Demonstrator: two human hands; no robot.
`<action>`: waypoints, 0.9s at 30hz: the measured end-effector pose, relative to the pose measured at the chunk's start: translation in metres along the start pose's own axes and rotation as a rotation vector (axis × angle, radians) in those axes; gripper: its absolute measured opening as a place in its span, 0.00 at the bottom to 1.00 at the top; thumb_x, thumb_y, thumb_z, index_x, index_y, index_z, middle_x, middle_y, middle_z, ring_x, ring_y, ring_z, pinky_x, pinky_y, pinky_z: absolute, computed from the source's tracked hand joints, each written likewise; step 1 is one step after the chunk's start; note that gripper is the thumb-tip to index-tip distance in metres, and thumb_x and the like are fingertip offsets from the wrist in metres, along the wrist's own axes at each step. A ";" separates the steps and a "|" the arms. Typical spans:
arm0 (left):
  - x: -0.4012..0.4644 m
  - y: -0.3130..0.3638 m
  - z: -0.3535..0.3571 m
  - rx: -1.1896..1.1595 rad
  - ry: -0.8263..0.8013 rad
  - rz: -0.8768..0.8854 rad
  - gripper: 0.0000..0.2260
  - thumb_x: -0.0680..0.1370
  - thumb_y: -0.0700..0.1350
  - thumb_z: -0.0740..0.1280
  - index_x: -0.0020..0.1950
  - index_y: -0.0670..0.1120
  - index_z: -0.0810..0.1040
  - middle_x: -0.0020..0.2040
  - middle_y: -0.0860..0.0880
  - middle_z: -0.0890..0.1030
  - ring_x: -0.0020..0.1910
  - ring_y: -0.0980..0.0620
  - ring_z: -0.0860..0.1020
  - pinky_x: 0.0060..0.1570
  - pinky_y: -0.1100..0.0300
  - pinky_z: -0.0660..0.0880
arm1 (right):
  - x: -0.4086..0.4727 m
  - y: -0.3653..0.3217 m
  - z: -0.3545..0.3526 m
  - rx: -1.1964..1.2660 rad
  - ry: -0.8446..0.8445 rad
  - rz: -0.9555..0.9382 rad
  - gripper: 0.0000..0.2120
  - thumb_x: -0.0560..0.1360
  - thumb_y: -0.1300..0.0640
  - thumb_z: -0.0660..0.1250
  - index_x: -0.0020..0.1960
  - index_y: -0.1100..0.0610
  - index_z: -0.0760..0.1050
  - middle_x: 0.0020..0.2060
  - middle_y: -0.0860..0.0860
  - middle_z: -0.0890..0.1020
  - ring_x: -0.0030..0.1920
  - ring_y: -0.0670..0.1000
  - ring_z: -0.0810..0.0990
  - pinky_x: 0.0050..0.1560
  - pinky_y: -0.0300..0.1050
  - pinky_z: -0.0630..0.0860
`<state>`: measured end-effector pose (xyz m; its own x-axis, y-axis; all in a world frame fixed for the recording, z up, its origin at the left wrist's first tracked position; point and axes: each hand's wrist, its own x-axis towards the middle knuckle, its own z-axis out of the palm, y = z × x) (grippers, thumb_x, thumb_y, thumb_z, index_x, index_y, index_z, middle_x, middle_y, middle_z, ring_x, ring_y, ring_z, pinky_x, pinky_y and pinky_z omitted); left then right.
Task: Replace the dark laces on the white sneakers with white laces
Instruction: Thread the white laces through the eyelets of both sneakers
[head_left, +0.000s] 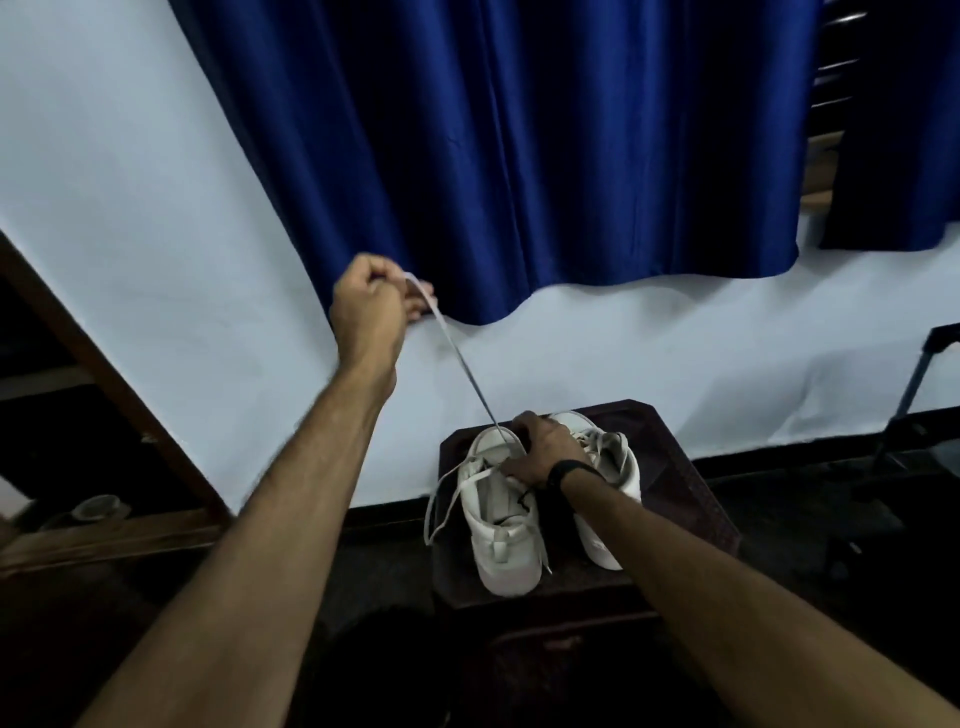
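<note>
Two white sneakers stand side by side on a dark stool (670, 457), toes pointing away from me. My left hand (371, 304) is raised high to the upper left and grips one end of a white lace (457, 353), which runs taut down to the left sneaker (501, 519). My right hand (543, 449) grips the top of the left sneaker near its eyelets. Another length of white lace loops loosely off that shoe's left side. A short bit of dark lace (525, 500) shows at its right side. The right sneaker (613, 467) is partly hidden behind my right wrist.
A blue curtain (519, 156) hangs against the white wall behind. A wooden frame (104, 379) slants along the left. A dark bag with a strap (914, 395) sits at the right. The floor around the stool is dark.
</note>
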<state>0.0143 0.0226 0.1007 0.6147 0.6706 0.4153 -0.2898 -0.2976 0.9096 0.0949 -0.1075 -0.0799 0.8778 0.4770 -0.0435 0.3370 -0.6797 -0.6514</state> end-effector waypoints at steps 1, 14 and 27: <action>-0.001 0.015 0.000 -0.019 -0.013 0.059 0.12 0.76 0.31 0.57 0.40 0.47 0.71 0.39 0.41 0.84 0.36 0.47 0.84 0.36 0.59 0.78 | -0.001 -0.003 -0.001 0.010 0.022 -0.072 0.30 0.67 0.52 0.75 0.67 0.50 0.72 0.61 0.55 0.76 0.62 0.55 0.75 0.62 0.46 0.73; -0.083 -0.149 -0.037 0.617 -0.088 -0.634 0.16 0.72 0.51 0.71 0.52 0.40 0.79 0.50 0.39 0.81 0.47 0.43 0.79 0.45 0.56 0.75 | -0.023 -0.005 -0.024 0.639 0.008 -0.199 0.18 0.82 0.57 0.59 0.35 0.54 0.79 0.33 0.52 0.80 0.37 0.50 0.78 0.47 0.48 0.76; -0.077 -0.172 -0.035 0.362 -0.255 -1.111 0.16 0.75 0.58 0.68 0.45 0.44 0.77 0.35 0.48 0.78 0.30 0.53 0.77 0.30 0.64 0.69 | -0.009 -0.023 -0.027 0.803 0.027 -0.303 0.16 0.75 0.51 0.60 0.33 0.55 0.79 0.33 0.52 0.79 0.38 0.51 0.74 0.45 0.49 0.69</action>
<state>-0.0087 0.0466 -0.0883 0.5378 0.5401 -0.6474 0.6908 0.1580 0.7056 0.0890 -0.1112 -0.0440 0.8000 0.5541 0.2303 0.2239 0.0804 -0.9713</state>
